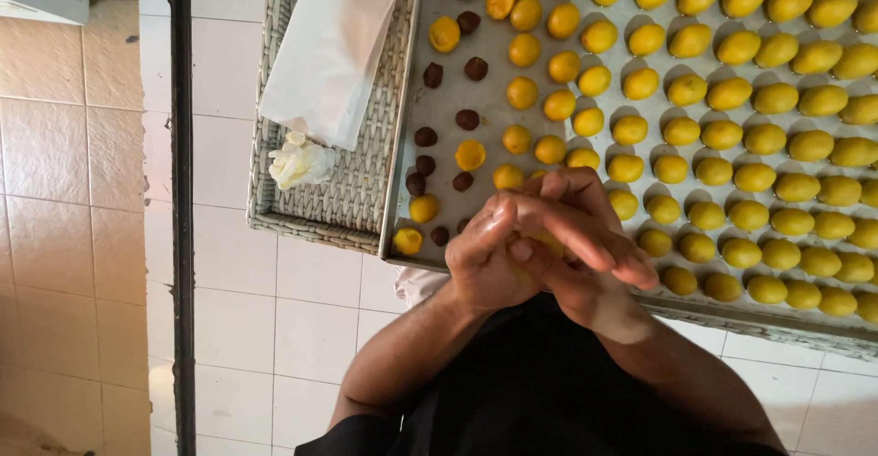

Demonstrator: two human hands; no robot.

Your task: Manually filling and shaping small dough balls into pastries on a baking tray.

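Note:
Both my hands are pressed together over the near edge of a metal baking tray (446,99). My left hand (483,257) cups from below. My right hand (590,232) lies across it with the fingers flat. A small piece of yellow dough (541,241) shows between the palms and is mostly hidden. Rows of shaped yellow dough balls (732,136) fill the tray's right side. Several dark brown filling balls (468,119) and a few flatter yellow pieces (470,154) lie on its left part, just beyond my hands.
A woven grey wicker tray (366,182) adjoins the baking tray on the left, holding a folded white sheet (334,44) and a crumpled pale wad (298,163). White floor tiles (274,310) lie below. A dark vertical bar (183,209) runs down the left.

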